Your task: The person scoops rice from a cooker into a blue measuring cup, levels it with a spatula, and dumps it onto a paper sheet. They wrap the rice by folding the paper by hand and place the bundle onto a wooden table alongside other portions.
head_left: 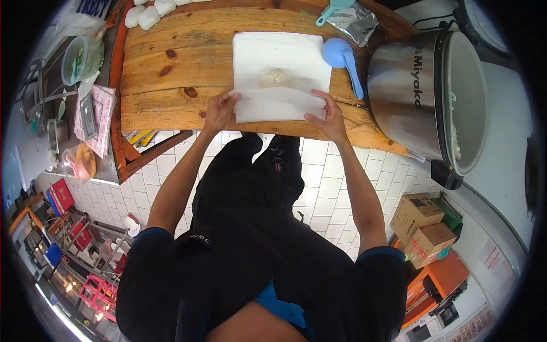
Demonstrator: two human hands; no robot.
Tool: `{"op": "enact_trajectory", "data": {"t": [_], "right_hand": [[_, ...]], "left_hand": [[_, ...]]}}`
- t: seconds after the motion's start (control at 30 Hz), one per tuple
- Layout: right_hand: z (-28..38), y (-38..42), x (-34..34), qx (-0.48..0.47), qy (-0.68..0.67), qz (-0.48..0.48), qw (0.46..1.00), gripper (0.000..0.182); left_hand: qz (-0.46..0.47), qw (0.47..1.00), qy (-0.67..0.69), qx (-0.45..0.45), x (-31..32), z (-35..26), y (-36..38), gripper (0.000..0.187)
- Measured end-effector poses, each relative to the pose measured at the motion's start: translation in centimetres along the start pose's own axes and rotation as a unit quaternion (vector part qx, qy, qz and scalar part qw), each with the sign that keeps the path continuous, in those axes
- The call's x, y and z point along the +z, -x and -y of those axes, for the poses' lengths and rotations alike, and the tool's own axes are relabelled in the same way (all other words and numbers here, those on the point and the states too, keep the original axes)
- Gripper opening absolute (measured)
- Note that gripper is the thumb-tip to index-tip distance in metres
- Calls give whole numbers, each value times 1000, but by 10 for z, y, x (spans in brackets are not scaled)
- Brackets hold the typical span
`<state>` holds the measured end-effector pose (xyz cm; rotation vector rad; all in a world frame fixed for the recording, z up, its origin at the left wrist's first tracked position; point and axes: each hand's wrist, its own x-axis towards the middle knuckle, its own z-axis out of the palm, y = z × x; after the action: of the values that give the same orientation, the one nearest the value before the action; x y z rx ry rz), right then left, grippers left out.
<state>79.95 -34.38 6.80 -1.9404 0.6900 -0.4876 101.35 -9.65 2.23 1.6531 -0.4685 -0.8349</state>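
A stack of white wrapping paper lies near the front edge of the wooden table. On it sits a rounded mound of cooked rice. The top sheet's near part is folded up and partly covers the rice's near side. My left hand is closed on the left end of this fold, thumb against fingers. At the right end, my right hand grips the same sheet, with its thumb low and its fingers near the upper edge. A blue scoop lies beside the paper's right edge.
A large Miyako rice cooker stands open at the right, rice inside. A teal scoop and silver foil bag lie at the back. White wrapped packets sit at the back left. A side counter holds a plastic tub.
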Motion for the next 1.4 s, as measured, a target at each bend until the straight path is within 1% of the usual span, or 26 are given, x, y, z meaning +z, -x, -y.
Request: {"op": "enact_trajectory", "data": {"t": [0.13,0.2,0.23,0.3,0.37,0.4,0.43,0.5,0.53,0.57,0.6,0.67,0.7,0.77,0.8,0.83,0.9,0.93,0.97,1.03,1.13,1.17,1.23,1.3,1.37,1.4], "right_hand": [[-35,4,-6,86,-28,98,991,21],[-13,-4,-2,183,126,153,963,31],[-15,1,7,191,123,157,961,31],[-29,-24,31,204,291,124,926,39],[-13,-38,35,204,365,85,904,40],[6,-51,26,211,365,86,902,40],[31,-65,21,219,365,86,901,40],[37,-93,44,190,341,96,916,32],[20,-106,65,1,255,64,965,27],[10,-117,78,-188,158,30,969,23],[8,-123,84,-190,157,30,969,23],[15,-127,95,-95,245,169,950,27],[18,-129,96,-97,244,171,950,27],[45,-129,87,26,260,270,927,37],[55,-121,83,22,264,273,925,37],[65,-106,78,-43,269,240,932,34],[63,-65,74,-179,284,188,923,29],[46,-36,78,-250,295,168,907,26],[38,-10,82,-188,248,174,934,37],[32,16,84,-241,291,124,918,49],[23,34,87,-200,269,140,932,55],[16,44,86,-192,266,144,934,55],[-2,36,81,-227,274,127,926,55],[-12,30,62,-220,289,126,923,52],[-21,31,47,-232,259,125,929,48],[-26,25,49,-256,222,70,938,39]], "left_hand": [[11,999,-45,7,-9,-19,7,33],[-32,982,-184,-27,-15,-5,14,31],[-28,982,-185,-36,-11,-4,21,31],[-101,871,-481,-22,7,-18,3,26],[-94,869,-479,-81,19,-33,13,17],[-111,859,-485,120,27,-36,21,14],[-121,812,-475,317,35,-38,23,15],[-4,853,-410,323,65,-36,17,33],[-9,853,-410,323,71,-40,12,33],[-46,892,-374,250,76,-44,5,42],[-80,923,-335,173,77,-46,0,51],[-76,926,-331,164,72,-44,-4,58],[-74,930,-324,154,70,-43,-5,66],[-112,927,-321,158,72,-55,-5,68],[-146,923,-316,163,74,-64,-5,70],[-149,924,-312,161,77,-74,-4,70],[-175,834,-489,185,78,-91,1,75],[-167,817,-503,230,78,-92,2,64],[-168,816,-504,227,67,-75,3,64],[-135,793,-513,299,41,-28,2,61],[-143,790,-502,323,46,-21,19,55],[-145,789,-497,330,50,-22,36,53],[-59,827,-501,249,67,-33,50,54],[-76,831,-497,239,55,0,40,51],[-36,829,-480,287,37,0,23,46],[0,822,-463,330,30,-1,18,42]]}}
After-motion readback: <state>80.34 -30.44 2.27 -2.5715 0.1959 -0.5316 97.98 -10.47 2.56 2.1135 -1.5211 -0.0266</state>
